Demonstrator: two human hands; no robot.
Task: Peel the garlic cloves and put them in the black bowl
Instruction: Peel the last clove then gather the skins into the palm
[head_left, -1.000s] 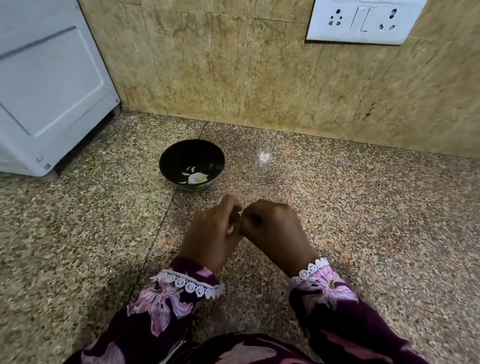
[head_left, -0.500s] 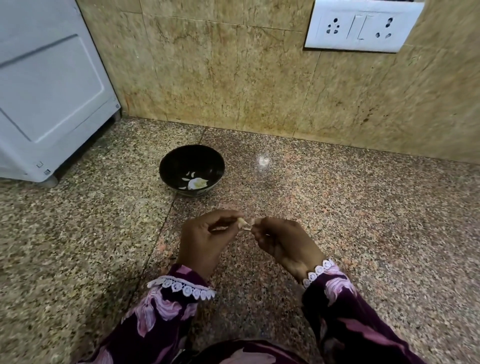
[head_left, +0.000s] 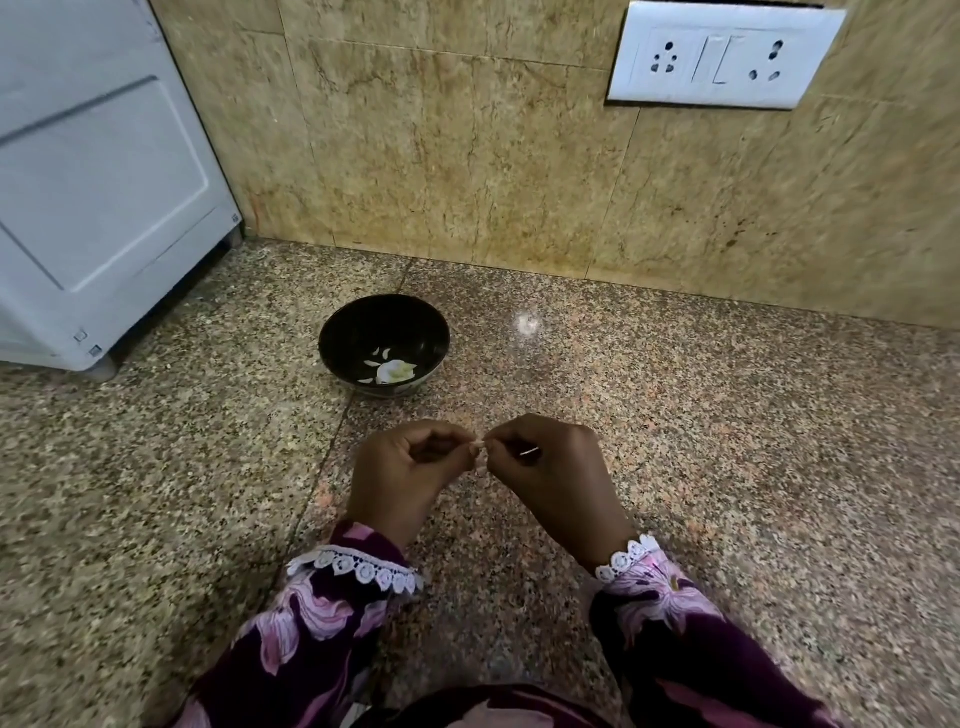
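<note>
Garlic clove between both hands

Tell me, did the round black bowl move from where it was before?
No. The round black bowl sits across the same joint line in the speckled granite counter as before.

Speckled brown-grey granite countertop, polished, one seam line running front to back; round black bowl on seam; white appliance at left rear.
</note>
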